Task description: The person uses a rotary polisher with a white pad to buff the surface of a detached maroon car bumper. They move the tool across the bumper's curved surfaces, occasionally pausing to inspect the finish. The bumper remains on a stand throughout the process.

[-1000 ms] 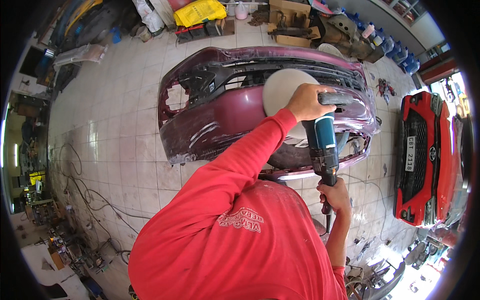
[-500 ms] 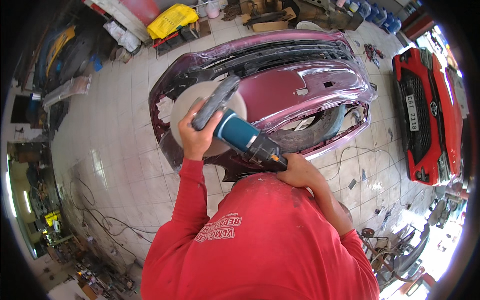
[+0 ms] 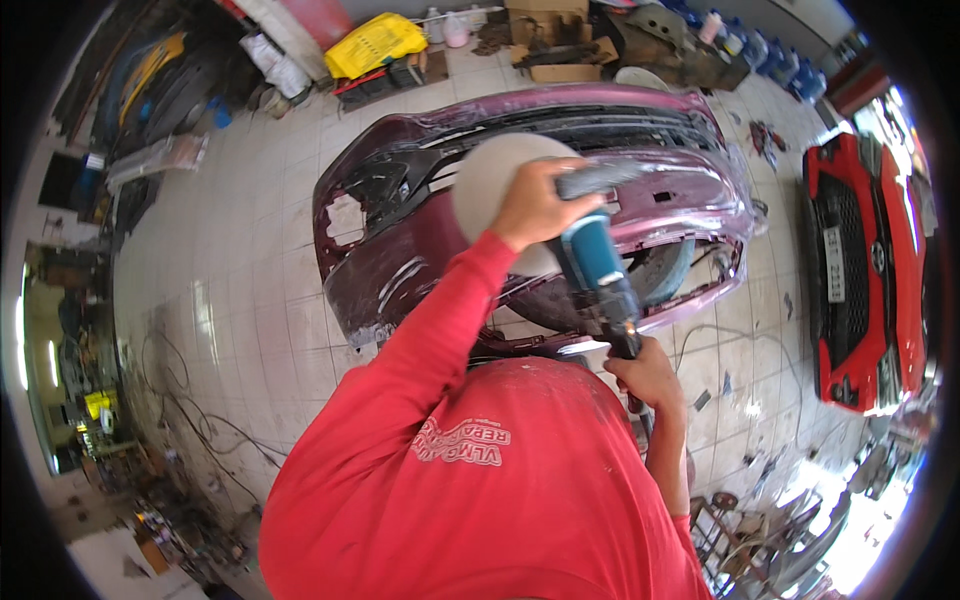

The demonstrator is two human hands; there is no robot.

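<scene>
Polisher [image 3: 598, 268] held in both hands over the maroon bumper [image 3: 400, 250], which lies on the tiled floor [image 3: 230, 300]. Left hand [image 3: 535, 208] closed around the grey side handle [image 3: 598, 180] at the head of the tool, red sleeve [image 3: 430, 330] reaching up to it. Right hand [image 3: 650, 375] closed around the rear grip of the teal body, at the near edge of the bumper. Round pale pad [image 3: 490, 180] sits flat against the upper face of the bumper, partly hidden behind the left hand; whether it is spinning cannot be told. Black cord trails from the rear grip past the right hand.

Bumper shows scuffed, dull patches on its left end and an open grille slot along its far side. Red car front [image 3: 865, 270] stands right of the bumper, well apart from it. Yellow crate [image 3: 375, 42] beyond the bumper's far left corner, with cardboard boxes [image 3: 545, 30] and bottles farther along the same far side. Loose cables [image 3: 190, 420] on the floor left of the bumper. Metal stool frame [image 3: 725, 515] near the right hand, on the floor
</scene>
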